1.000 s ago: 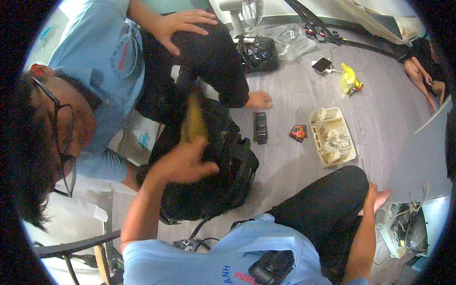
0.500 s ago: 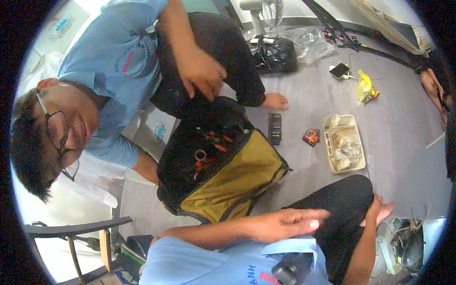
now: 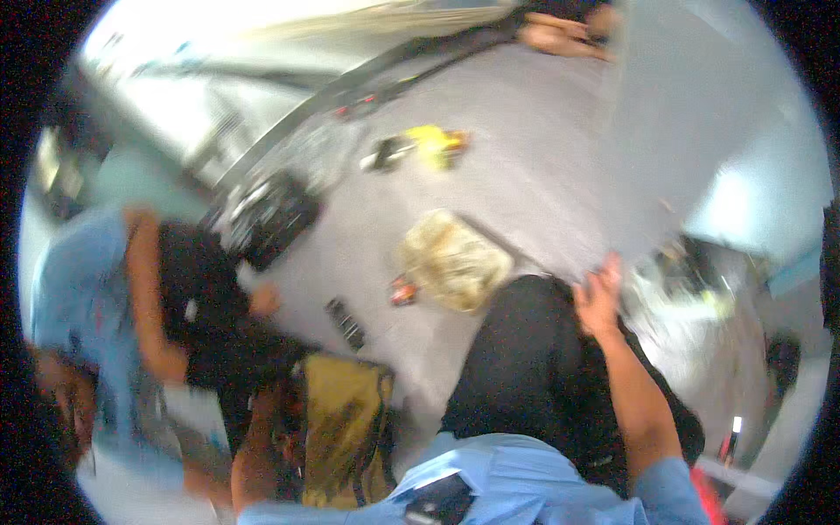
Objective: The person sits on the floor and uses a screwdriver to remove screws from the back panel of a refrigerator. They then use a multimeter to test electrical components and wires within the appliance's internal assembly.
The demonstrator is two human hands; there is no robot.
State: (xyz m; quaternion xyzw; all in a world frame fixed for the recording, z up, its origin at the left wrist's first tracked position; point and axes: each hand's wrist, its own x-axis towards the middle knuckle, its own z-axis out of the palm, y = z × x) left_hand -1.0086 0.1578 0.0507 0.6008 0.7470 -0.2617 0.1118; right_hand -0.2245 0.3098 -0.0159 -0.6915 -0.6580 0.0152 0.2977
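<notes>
My right hand (image 3: 599,296) is held above my bent knee, fingers spread and holding nothing. My left forearm (image 3: 252,451) reaches toward the tool bag (image 3: 341,429), which is black with a mustard-yellow flap. Motion blur and the dark bag hide the fingers of my left hand, so what it touches does not show. Just beyond my knee lies a dirty beige plastic tray (image 3: 501,262). Left of it are a small red-and-black packet (image 3: 402,290) and a narrow black case (image 3: 345,324).
A co-worker in a blue shirt (image 3: 79,271) sits at the left. A black plastic bag (image 3: 278,223), a phone (image 3: 385,155) and a yellow bag (image 3: 433,144) lie farther off. Clear plastic bags (image 3: 678,293) stand at my right. Another person's limb (image 3: 560,35) shows at the top.
My view has swung to the right, so the room appears turned and blurred. My left arm has moved from across my lap toward the tool bag; my right hand has lifted into sight.
</notes>
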